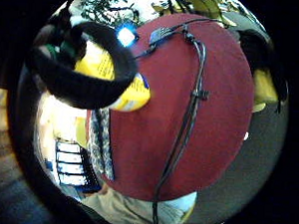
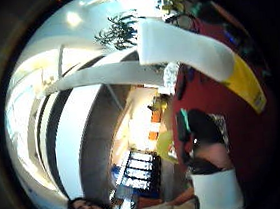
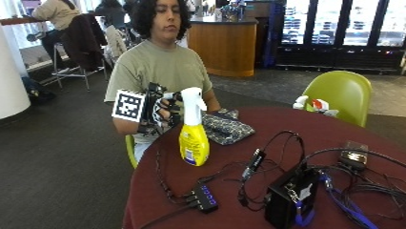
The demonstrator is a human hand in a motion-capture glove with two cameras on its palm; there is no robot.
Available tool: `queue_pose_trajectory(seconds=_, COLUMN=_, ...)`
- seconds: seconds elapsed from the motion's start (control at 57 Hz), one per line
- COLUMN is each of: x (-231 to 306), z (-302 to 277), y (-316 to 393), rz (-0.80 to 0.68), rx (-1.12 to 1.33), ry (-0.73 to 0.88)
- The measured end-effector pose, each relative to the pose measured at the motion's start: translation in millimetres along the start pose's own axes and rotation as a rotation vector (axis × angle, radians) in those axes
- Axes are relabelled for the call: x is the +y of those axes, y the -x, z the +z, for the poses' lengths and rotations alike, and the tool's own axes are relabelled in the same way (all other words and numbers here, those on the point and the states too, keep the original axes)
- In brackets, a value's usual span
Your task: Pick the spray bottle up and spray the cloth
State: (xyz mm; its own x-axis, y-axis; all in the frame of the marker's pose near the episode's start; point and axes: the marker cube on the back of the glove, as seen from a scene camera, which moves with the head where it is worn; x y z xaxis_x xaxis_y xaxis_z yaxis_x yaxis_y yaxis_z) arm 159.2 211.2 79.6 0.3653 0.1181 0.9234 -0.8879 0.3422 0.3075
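Outside view first: my gloved right hand (image 3: 160, 109) is wrapped around the neck of the spray bottle (image 3: 193, 129), fingers curled just under its white trigger head. That yellow bottle stands upright with its base at the surface of the round red bench (image 3: 279, 129), near the edge closest to me. Just beyond it, on the far side, lies the patterned grey cloth (image 3: 226, 128), flat on the bench and close to the bottle; whether they touch I can't tell. Off to the right, a black box (image 3: 289, 198) and a tangle of cables (image 3: 266, 160) sit well apart from the bottle. From my little-finger side, the yellow bottle body (image 1: 125, 86) fills the space beside my palm, with the cloth's woven edge (image 1: 101, 142) showing beneath it on the red top.
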Motion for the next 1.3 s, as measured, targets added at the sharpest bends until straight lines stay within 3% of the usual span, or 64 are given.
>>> queue_pose_trajectory(seconds=0.193, x=-14.8, z=8.9, y=5.7, rz=-0.022, rx=-0.037, ry=-0.199)
queue_pose_trajectory(seconds=0.421, x=-12.6, z=19.9, y=8.4, rz=-0.049, rx=-0.054, ry=-0.134)
queue_pose_trajectory(seconds=0.509, x=-2.1, z=14.2, y=7.8, rz=-0.051, rx=0.048, ry=-0.008)
queue_pose_trajectory(seconds=0.579, x=-3.2, z=13.8, y=10.8, rz=-0.035, rx=0.107, ry=-0.021)
queue_pose_trajectory(seconds=0.684, x=0.6, z=4.1, y=10.3, rz=-0.228, rx=0.183, ry=-0.019)
queue_pose_trajectory(seconds=0.754, x=7.9, z=-2.6, y=15.9, rz=-0.156, rx=0.248, ry=-0.048)
queue_pose_trajectory(seconds=0.807, x=21.3, z=-9.7, y=20.2, rz=-0.076, rx=0.294, ry=0.014)
queue_pose_trajectory(seconds=0.895, x=37.4, z=-23.0, y=16.0, rz=-0.231, rx=0.372, ry=0.14)
queue_pose_trajectory(seconds=0.982, x=54.8, z=-37.6, y=17.0, rz=-0.221, rx=0.464, ry=0.291)
queue_pose_trajectory(seconds=1.298, x=94.0, z=-85.9, y=19.1, rz=-0.299, rx=0.726, ry=0.409)
